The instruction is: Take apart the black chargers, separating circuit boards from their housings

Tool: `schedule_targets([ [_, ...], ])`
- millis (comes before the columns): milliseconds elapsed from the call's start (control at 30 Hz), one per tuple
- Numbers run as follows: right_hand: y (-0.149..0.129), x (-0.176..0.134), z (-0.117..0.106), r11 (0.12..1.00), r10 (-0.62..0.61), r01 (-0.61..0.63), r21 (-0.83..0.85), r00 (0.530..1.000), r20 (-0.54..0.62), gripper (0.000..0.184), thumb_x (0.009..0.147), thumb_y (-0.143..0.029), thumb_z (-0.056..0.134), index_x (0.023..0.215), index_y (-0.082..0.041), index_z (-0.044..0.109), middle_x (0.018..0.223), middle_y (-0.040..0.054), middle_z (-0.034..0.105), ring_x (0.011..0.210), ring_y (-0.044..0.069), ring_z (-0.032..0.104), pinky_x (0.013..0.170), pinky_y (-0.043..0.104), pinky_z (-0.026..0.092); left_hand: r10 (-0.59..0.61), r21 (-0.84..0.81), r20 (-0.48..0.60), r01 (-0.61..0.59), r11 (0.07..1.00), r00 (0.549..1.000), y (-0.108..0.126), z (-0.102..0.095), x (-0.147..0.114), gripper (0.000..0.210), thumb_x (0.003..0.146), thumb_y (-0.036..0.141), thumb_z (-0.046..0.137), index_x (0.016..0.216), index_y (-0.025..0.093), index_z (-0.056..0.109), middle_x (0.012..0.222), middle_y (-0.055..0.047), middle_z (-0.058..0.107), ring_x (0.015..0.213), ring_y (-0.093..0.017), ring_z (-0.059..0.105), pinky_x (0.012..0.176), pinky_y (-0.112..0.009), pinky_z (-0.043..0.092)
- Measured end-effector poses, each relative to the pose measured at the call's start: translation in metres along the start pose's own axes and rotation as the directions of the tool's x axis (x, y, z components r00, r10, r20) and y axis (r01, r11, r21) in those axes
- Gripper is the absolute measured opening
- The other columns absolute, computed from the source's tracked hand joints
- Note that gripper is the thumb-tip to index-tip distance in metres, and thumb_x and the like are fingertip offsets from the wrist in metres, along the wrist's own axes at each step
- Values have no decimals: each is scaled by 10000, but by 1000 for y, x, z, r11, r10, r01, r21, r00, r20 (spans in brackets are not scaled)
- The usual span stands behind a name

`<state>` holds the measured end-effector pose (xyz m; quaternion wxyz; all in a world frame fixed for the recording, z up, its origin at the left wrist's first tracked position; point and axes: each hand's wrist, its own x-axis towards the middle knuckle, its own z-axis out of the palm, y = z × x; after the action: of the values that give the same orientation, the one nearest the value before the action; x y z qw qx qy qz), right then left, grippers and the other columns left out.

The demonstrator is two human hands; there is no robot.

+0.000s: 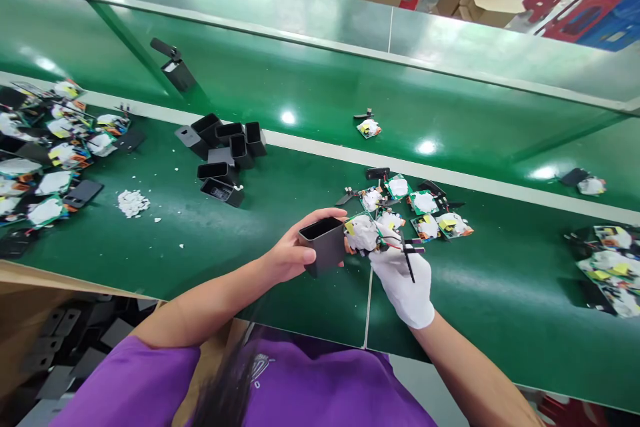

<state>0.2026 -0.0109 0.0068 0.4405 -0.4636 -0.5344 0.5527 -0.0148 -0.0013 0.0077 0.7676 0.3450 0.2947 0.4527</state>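
Note:
Bare and closed, my left hand (290,250) grips a black plastic case (325,247) with its open top showing a dark hollow. My right hand (405,283), in a white glove, is closed on a circuit board (363,233) covered in white filler, with wires and a black end piece (409,255) sticking out. The board is right beside the case, near its upper right edge; whether they touch I cannot tell. Just beyond my right hand lie several similar boards (425,202) with white lumps and yellow parts.
Black cases (239,150) stand in a group at left centre. Further left are white crumbs (133,203) and a heap of boards (55,197). Another board stack (615,270) sits at far right. A green panel (310,73) rises behind the green table (475,320). More casings (75,340) fill a box below left.

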Motion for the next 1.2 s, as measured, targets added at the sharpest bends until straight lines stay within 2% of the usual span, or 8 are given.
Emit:
schedule_targets([
  [167, 0, 7, 9, 980, 38, -31, 196, 999, -33, 382, 725, -401, 845, 1049, -308, 665, 1015, 37, 770, 930, 302, 742, 862, 543, 613, -25, -96, -56, 20, 995, 998, 3, 2, 4, 822, 535, 561, 853, 1262, 251, 630, 1154, -128, 712, 928, -286, 710, 734, -406, 636],
  [267, -2, 12, 12, 956, -6, 6, 293, 1000, -3, 345, 693, -396, 877, 922, -304, 636, 871, -2, 707, 838, 242, 716, 811, 485, 628, -71, -138, 0, 71, 988, 997, 2, 0, 5, 805, 591, 542, 807, 1311, 239, 614, 1181, -134, 713, 935, -295, 719, 755, -423, 630],
  [367, -4, 15, 6, 967, -52, 46, 250, 999, 16, 468, 662, -390, 906, 1048, -351, 646, 895, -22, 658, 805, 191, 677, 779, 404, 620, -116, -156, 57, 124, 980, 992, -2, -2, 7, 764, 640, 500, 771, 1332, 222, 607, 1182, -137, 720, 930, -299, 731, 766, -424, 622],
  [467, -9, 15, -2, 992, 13, -36, 120, 984, 180, 673, 683, -400, 897, 1294, -357, 618, 1038, 19, 679, 922, 222, 685, 855, 404, 602, -157, -192, 74, 168, 967, 985, -5, -4, 9, 738, 644, 489, 783, 1312, 217, 626, 1138, -134, 738, 873, -275, 737, 731, -388, 622],
  [567, -17, 13, -8, 985, 114, -147, 85, 942, 315, 628, 716, -408, 879, 1294, -324, 649, 1054, 36, 689, 933, 247, 703, 855, 419, 610, -152, -193, 68, 162, 968, 986, -6, -5, 11, 760, 618, 501, 828, 1297, 217, 636, 1143, -142, 741, 864, -267, 740, 718, -373, 624],
  [700, -25, 15, -17, 989, 57, -100, 106, 935, 349, 625, 700, -364, 898, 1278, -336, 661, 1144, 49, 670, 865, 227, 726, 788, 392, 634, 27, 94, 17, -29, 995, 999, -4, -4, 9, 761, 623, 383, 903, 1305, 247, 594, 1254, -133, 709, 1071, -288, 713, 876, -395, 604],
  [867, -28, 18, -27, 997, -69, 75, -8, 954, 292, 626, 661, -381, 917, 1241, -317, 690, 1178, 74, 684, 1001, 286, 715, 839, 420, 629, 301, 564, 24, -261, 783, 953, -5, -1, 3, 631, 694, 264, 888, 1228, 250, 553, 1319, -118, 660, 1229, -258, 649, 974, -367, 559],
  [1200, -14, 12, -18, 956, -255, 275, -100, 951, 177, 620, 650, -339, 926, 1194, -333, 629, 1171, 66, 739, 1042, 296, 715, 873, 465, 605, 491, 740, 190, -452, 498, 851, -14, 0, 3, 563, 788, 313, 826, 1190, 243, 438, 1256, -139, 716, 1137, -226, 713, 903, -349, 579],
])
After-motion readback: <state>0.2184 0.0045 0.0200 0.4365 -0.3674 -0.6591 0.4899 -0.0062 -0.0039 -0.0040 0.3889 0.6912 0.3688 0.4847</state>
